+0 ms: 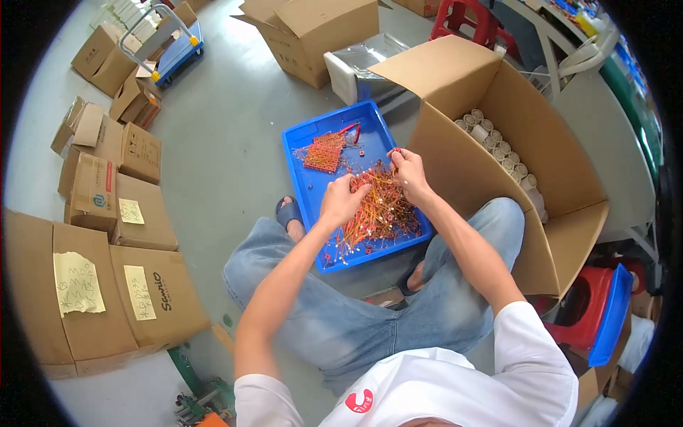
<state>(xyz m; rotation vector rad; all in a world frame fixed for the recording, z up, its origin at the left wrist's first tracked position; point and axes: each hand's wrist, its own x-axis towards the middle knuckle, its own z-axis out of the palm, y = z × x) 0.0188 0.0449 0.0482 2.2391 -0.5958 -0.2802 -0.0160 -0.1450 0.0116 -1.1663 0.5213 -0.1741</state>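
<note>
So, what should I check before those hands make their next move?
1. Blue rectangular plastic tray within reach: ok, both hands are over it.
2. Thin orange-and-red wires separated: not ok, heaped in a tangle.
3. Flat red-and-orange bundle inside the tray: ok, toward its far end.
4. Left hand gripping a wire: cannot tell.
5. Right hand gripping just one piece: cannot tell, too small.

Workshop: stacked cartons (149, 228), blue trolley (178, 57)

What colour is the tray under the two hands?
The tray is blue; it shows best in the head view.
</note>
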